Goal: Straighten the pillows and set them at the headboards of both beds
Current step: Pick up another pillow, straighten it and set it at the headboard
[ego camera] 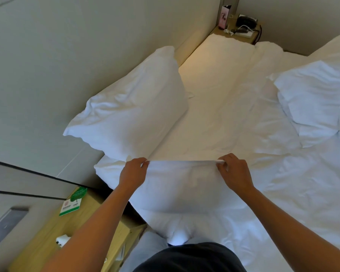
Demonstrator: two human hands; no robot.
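White cotton stretches between my hands: my left hand [133, 171] and right hand [233, 170] each pinch a top corner of the pillow [181, 187], its long axis crosswise before me. From it, the headboard [47, 75] lies leftward, nearer my left hand, where another pillow [133, 107] already leans.

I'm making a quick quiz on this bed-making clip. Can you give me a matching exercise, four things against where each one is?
Things:
1. held pillow
2. second pillow
3. green card
4. third pillow

Places:
A. on the wooden nightstand
B. leaning against the headboard
C. far right, on the rumpled duvet
D. pinched at its top edge by the left hand and right hand

Pairs: 1-D, 2-B, 3-A, 4-C
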